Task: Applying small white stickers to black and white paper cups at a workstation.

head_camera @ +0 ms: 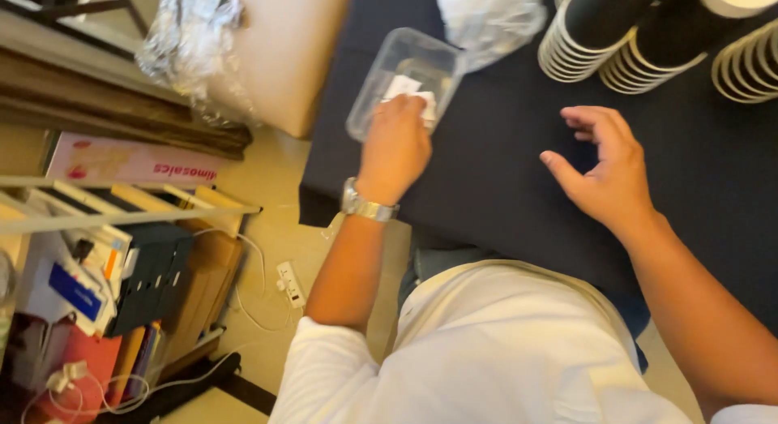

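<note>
Where left hand (395, 144) covers, tissue (405, 89) half-hidden.

Clear, rectangular plastic container (403, 77), shallow and open-topped, lying at a slant in the upper centre of the frame, near the left edge of the dark tabletop. Crumpled white paper tissue (411, 92), pressed inside the container at its lower right corner and partly hidden from view.
</note>
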